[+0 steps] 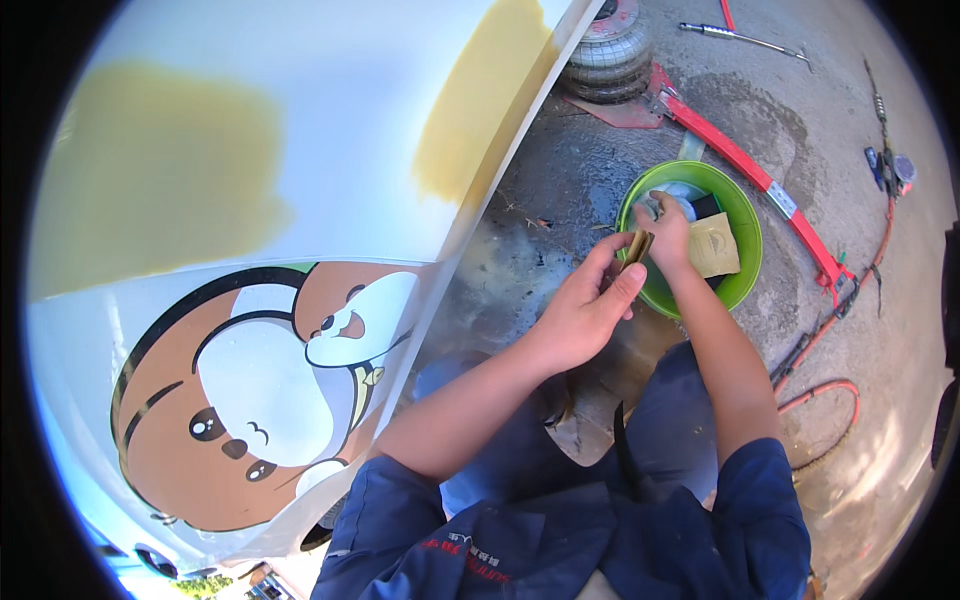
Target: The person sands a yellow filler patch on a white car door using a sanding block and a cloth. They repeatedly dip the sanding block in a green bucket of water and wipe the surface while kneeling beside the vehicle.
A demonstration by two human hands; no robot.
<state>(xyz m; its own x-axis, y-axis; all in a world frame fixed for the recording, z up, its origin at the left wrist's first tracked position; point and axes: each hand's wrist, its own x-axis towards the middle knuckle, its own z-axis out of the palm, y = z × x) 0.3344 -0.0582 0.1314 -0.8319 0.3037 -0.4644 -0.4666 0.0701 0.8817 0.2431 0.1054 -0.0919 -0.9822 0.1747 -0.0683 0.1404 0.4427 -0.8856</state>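
My left hand [590, 310] grips a small folded tan sheet [637, 248], apparently sandpaper, between thumb and fingers. Just beyond it my right hand [667, 235] has curled fingers over a green bucket [750, 250]; whether it holds anything is hidden. In the bucket are a flat tan sheet [715, 255], a dark piece [707, 206] and cloudy water or something pale. To my left is a white vehicle panel [350, 110] with two matte yellowish patches [180, 170] and a brown cartoon animal decal [170, 440].
A red metal bar [735, 150] lies right of the bucket, near a tire [605, 65]. A chrome tool [740, 35], an air hose [885, 230] and small tools [890, 172] lie on the wet concrete floor [520, 220]. The panel's edge runs diagonally beside my left arm.
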